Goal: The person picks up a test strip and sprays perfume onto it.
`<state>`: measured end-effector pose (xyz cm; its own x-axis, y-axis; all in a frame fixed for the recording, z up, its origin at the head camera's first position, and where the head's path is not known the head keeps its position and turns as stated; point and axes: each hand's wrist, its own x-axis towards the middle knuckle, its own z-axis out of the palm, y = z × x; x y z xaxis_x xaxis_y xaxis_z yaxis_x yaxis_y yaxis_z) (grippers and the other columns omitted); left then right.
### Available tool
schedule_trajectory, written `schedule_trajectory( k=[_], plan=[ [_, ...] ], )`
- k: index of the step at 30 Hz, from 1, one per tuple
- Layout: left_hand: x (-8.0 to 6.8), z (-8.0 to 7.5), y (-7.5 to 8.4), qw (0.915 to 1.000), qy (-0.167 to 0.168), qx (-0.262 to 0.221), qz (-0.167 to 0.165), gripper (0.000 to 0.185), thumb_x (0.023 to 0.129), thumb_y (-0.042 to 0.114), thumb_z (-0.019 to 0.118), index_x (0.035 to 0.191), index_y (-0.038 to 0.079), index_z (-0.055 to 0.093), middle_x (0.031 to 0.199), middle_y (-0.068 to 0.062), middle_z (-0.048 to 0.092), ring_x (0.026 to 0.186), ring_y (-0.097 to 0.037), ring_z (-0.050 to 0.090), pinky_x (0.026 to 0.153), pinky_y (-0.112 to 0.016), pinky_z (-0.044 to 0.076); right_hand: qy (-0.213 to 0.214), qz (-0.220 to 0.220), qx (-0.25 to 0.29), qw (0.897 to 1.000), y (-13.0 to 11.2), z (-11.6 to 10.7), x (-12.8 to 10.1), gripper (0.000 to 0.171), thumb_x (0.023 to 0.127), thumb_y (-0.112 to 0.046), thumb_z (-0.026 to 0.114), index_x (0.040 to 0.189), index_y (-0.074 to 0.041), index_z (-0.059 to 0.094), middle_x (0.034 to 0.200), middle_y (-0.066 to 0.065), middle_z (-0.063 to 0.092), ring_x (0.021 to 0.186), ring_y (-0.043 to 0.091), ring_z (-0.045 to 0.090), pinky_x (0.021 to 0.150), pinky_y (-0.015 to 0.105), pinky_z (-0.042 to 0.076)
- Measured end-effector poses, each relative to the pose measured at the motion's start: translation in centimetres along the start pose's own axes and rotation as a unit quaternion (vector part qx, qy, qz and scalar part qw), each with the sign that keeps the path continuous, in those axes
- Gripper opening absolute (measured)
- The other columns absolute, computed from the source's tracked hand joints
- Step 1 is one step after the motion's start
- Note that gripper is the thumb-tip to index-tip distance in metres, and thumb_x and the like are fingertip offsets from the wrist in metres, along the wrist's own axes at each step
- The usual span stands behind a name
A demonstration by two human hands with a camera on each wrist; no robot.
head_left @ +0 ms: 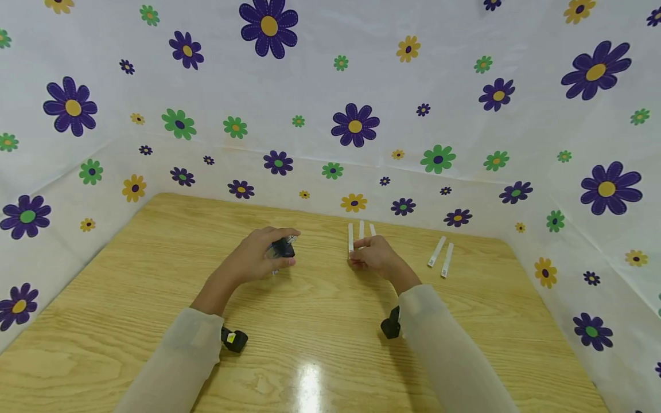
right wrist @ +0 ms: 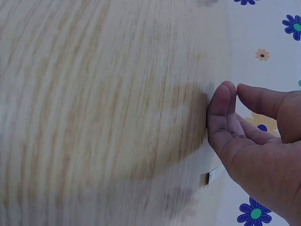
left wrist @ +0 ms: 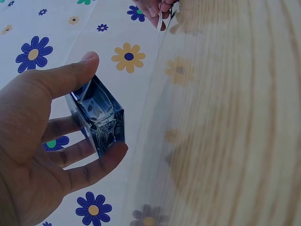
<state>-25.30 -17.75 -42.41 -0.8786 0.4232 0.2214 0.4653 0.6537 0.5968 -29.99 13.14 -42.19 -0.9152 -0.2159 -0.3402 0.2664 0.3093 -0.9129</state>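
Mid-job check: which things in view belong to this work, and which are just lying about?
In the job:
- bottle, held in the left hand
- white strip, at the right hand
- neighbouring strips, probably

Lying about:
- outlying strips, farther right, untouched; possibly the same set
- flowered cloth, apparently just backdrop

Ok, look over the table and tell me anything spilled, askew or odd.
Nothing looks spilled or damaged on the visible tabletop. Only mildly odd: two white strips farther right lie at a slant in the head view, apart from the three straighter strips by the right hand. That may be deliberate.
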Motion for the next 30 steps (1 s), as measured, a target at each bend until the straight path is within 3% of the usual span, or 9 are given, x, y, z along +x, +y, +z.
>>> schedule_trajectory(
  k=[9,18,30],
  plan=[
    [0.0,-0.1,0.0,1.0,-0.003,0.006,0.003,0.062,0.092,0.037,0.078,0.149,0.028,0.054,0.14,-0.014,0.058,0.13,-0.04,0.052,0.104,-0.062,0.044,-0.014,-0.015,-0.026,0.999,-0.6,-0.2,-0.9,0.038,0.102,0.004,0.057,0.137,0.015,0.05,0.104,0.024,0.069,0.085,0.022,0.067,0.086,0.035,0.059],
    [0.0,0.0,0.1,1.0,-0.003,0.003,0.001,0.062,0.093,0.037,0.078,0.149,0.029,0.054,0.138,-0.013,0.059,0.129,-0.038,0.053,0.104,-0.062,0.044,-0.012,-0.03,-0.044,0.999,-0.7,-1.0,-1.6,0.039,0.103,0.0,0.057,0.138,0.014,0.051,0.12,0.03,0.064,0.096,0.03,0.069,0.093,0.041,0.057],
    [0.1,-0.1,0.0,1.0,-0.004,-0.005,-0.001,0.063,0.092,0.036,0.078,0.15,0.026,0.054,0.138,-0.012,0.059,0.129,-0.037,0.053,0.104,-0.061,0.044,-0.009,-0.064,-0.089,0.994,-0.3,-4.3,-3.3,0.039,0.104,-0.005,0.057,0.138,0.012,0.051,0.114,0.028,0.063,0.096,0.031,0.066,0.094,0.044,0.057]
  ],
)
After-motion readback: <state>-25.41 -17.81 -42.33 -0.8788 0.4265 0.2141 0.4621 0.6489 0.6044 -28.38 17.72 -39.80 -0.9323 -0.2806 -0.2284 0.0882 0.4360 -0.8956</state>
